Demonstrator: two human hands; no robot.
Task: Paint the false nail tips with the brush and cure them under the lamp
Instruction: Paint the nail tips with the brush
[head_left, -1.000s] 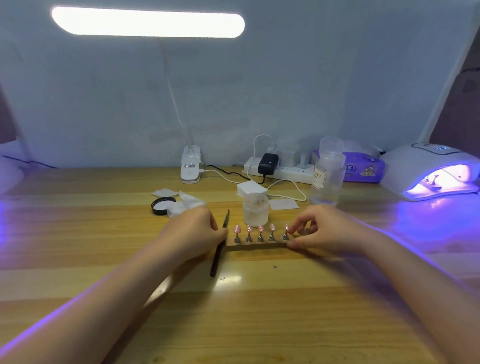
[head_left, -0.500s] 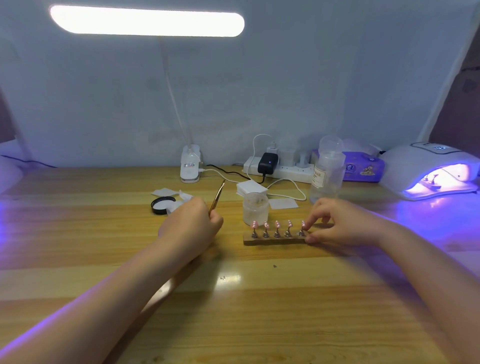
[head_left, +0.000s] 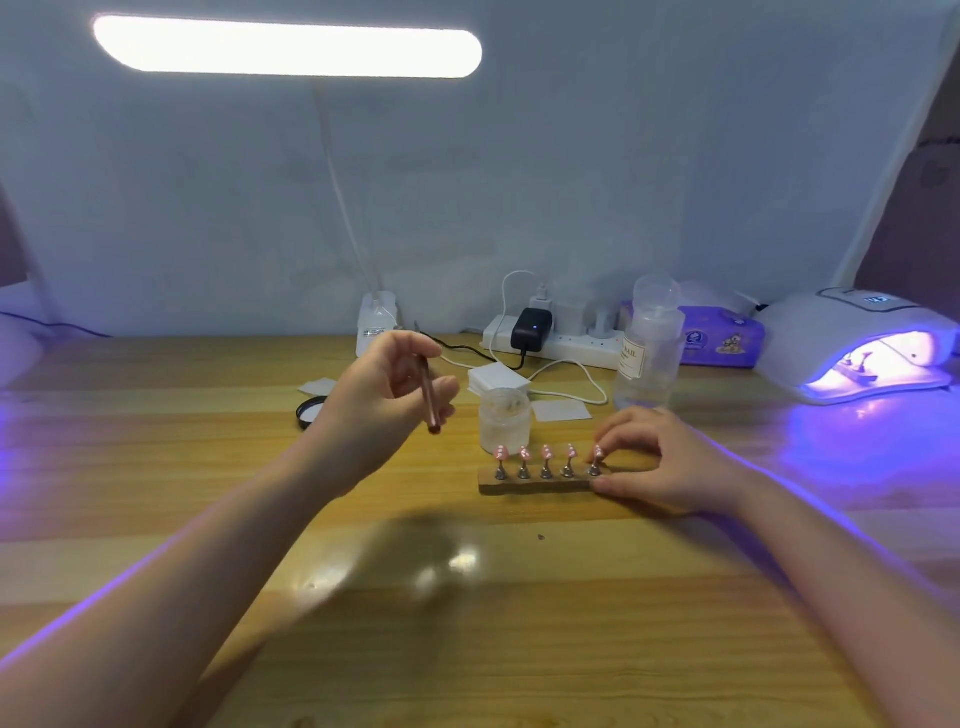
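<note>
Pinching the brush (head_left: 430, 397) and now lifted off the bench, the left hand (head_left: 382, 402) holds it in air, while the right hand (head_left: 657, 462) grips the nail stand (head_left: 535, 480), slid right toward the lit curing lamp (head_left: 852, 348) at the right edge, so curing seems next.

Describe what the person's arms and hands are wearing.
Nothing is worn on either: the left hand and right hand are bare, with no gloves, rings or watch in view. Both forearms are bare too, with no sleeves up to the frame edge.
</note>
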